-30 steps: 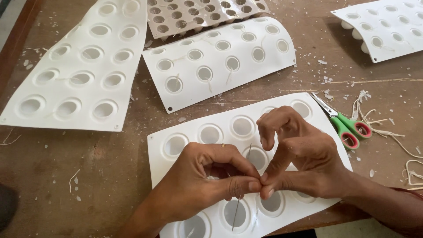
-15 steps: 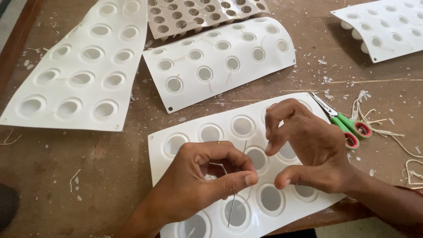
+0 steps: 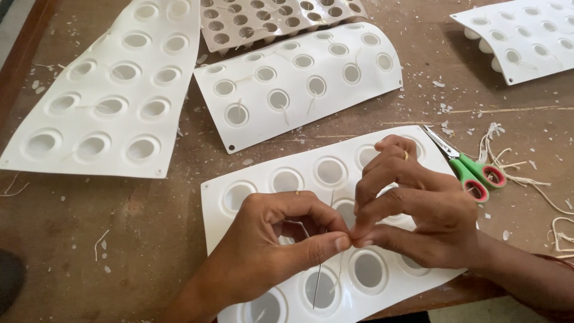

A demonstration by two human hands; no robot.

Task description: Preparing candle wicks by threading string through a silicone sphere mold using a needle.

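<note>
A white silicone mould [image 3: 287, 179] with round cavities lies on the table in front of me. My left hand [image 3: 281, 245] hovers over its middle, thumb and forefinger pinched on a long thin metal needle [image 3: 326, 245] that stands nearly upright over a cavity. A thin pale wick strand [image 3: 302, 226] curls under my left fingers. My right hand [image 3: 418, 209] is right beside it, fingertips touching the left thumb at the needle, pinching there. A ring shows on one right finger.
Three more white moulds lie around: a large one [image 3: 107, 90] at left, a curved one [image 3: 299, 78] in the middle, one [image 3: 526, 36] at top right. A beige mould [image 3: 263, 21] sits behind. Green-handled scissors [image 3: 469, 170] and loose wick pieces [image 3: 514, 173] lie at right.
My right hand drew away from the left and opened half a second ago, then came back; its fingertips now meet the left thumb at the needle again.
</note>
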